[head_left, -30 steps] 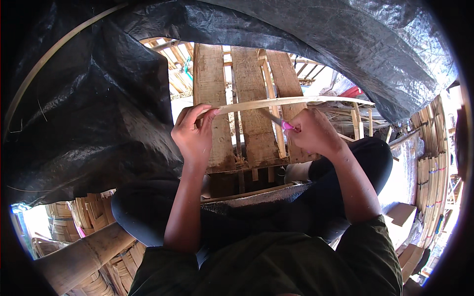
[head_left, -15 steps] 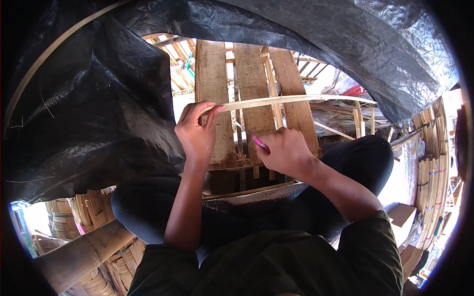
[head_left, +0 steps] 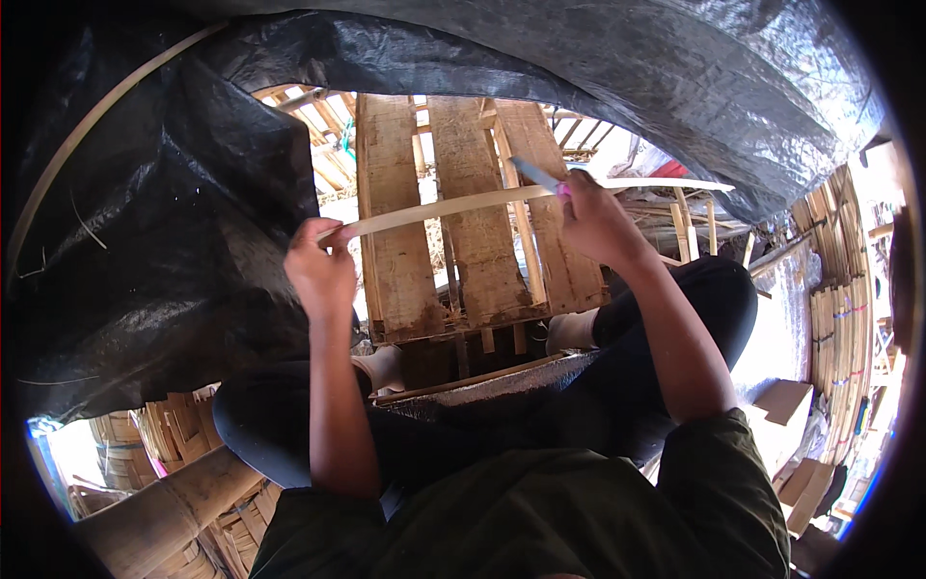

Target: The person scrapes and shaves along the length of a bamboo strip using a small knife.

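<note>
A long, thin, pale strip of bamboo or wood (head_left: 453,204) runs across in front of me, curving gently, its far right end free. My left hand (head_left: 323,265) pinches its left end between thumb and fingers. In my right hand (head_left: 600,224) is a knife (head_left: 536,175) with a pink handle; its grey blade points up and to the left, lying over the strip or just above it. Whether the blade touches the strip I cannot tell. Behind both hands stands a bench of rough wooden planks (head_left: 473,251) with gaps between them.
Black plastic sheeting (head_left: 164,232) hangs at the left and across the top. My bent legs flank the planks. At the lower left lies a thick bamboo pole (head_left: 169,497) near woven bamboo pieces. Tied bundles of bamboo strips (head_left: 837,357) stand at the right, near a cardboard piece (head_left: 783,400).
My right hand with the knife has moved up and right, from below the strip to beside it. My left hand has shifted left and down, bringing the strip's left end along.
</note>
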A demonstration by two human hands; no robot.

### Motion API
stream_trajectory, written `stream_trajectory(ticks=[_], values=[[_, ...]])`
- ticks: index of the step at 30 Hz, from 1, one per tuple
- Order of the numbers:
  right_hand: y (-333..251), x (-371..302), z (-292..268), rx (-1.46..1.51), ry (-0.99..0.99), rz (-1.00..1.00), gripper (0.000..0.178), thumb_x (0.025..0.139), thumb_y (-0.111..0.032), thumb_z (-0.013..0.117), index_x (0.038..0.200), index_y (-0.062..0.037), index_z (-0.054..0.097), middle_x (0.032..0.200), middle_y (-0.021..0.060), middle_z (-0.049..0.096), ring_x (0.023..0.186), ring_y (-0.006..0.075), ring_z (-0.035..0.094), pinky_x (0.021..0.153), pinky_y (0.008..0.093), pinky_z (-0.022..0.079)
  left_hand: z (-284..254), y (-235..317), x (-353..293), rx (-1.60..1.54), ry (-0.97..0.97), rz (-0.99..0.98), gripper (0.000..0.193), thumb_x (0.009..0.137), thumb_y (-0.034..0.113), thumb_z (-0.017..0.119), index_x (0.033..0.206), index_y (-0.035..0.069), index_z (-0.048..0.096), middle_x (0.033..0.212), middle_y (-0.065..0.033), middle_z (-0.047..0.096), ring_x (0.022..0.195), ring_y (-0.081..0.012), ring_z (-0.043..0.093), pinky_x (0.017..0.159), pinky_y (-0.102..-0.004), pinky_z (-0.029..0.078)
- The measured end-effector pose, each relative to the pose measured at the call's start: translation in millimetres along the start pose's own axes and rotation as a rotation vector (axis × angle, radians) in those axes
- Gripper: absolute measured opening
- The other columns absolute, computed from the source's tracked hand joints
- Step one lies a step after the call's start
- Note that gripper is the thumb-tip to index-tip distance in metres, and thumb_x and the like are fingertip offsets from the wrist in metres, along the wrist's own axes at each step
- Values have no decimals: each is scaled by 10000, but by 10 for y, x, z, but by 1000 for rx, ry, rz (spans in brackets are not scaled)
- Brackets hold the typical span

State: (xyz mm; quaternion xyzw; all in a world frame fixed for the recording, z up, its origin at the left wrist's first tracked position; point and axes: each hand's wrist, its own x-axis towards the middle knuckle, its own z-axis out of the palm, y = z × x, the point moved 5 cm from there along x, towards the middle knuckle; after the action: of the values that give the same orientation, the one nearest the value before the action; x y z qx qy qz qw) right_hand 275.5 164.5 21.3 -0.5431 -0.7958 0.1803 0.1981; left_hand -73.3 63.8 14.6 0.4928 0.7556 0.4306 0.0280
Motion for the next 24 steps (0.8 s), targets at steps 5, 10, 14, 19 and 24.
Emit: stream_trajectory(ticks=[5,10,14,19,24], values=[[-21,143,215,97,-18,-185,149,943,-67,534,1014,63,515,914,309,631,816,494,634,741,524,501,-337,-35,114,-30,-146,-53,154,829,66,784,840,-12,651,751,-103,685,704,-148,654,665,-303,502],[-171,111,215,135,147,-342,130,959,-39,535,1070,19,497,867,280,616,826,506,604,677,532,469,-660,-4,200,-581,-284,53,341,816,-6,740,688,37,427,660,12,371,612,-90,337,574,-263,275],[-413,89,164,230,104,-299,101,958,-33,546,1037,18,508,854,275,608,804,507,595,655,520,456,-946,194,174,-882,-245,321,358,809,-5,678,665,73,361,673,-4,354,637,-102,317,586,-281,241],[-607,99,122,213,157,-368,72,969,-25,528,1022,19,508,861,262,609,776,480,615,642,494,456,-1227,237,103,-1119,-180,443,352,735,56,649,613,90,321,653,-22,350,631,-144,310,594,-317,242],[-892,69,102,153,-4,-266,122,952,-6,509,1057,12,449,864,256,601,734,476,631,612,526,494,-1530,214,46,-1258,-203,530,363,728,92,679,582,92,347,647,-13,341,632,-149,298,594,-313,216]])
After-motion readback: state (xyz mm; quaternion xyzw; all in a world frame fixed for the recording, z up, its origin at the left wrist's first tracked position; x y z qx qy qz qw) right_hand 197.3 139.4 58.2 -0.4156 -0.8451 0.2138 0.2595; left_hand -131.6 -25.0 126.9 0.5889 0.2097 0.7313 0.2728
